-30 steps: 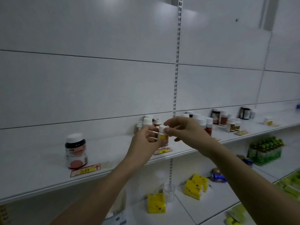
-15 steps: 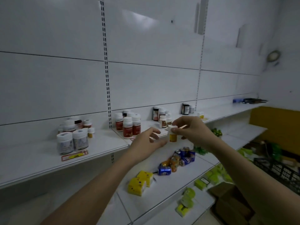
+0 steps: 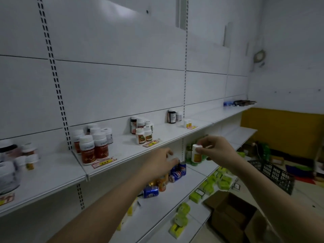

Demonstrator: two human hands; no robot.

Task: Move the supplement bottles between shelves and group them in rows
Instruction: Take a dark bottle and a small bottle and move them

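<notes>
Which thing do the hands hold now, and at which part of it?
The right hand pinches a small white bottle with a yellow label by its cap. The left hand appears to hold nothing; it is blurred.

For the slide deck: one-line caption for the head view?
Right hand pinches a small white-capped, yellow-labelled bottle below the white shelf; left hand empty.

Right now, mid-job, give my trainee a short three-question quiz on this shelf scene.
1. True or false: the right hand pinches the small white-capped, yellow-labelled bottle by its cap.
2. Which shelf carries the blue soda cans: A the white top shelf with the supplement bottles, B the shelf below it?
3. Fill in: the left hand holds ____.

Key: 1 true; 2 B; 3 nothing.
</notes>
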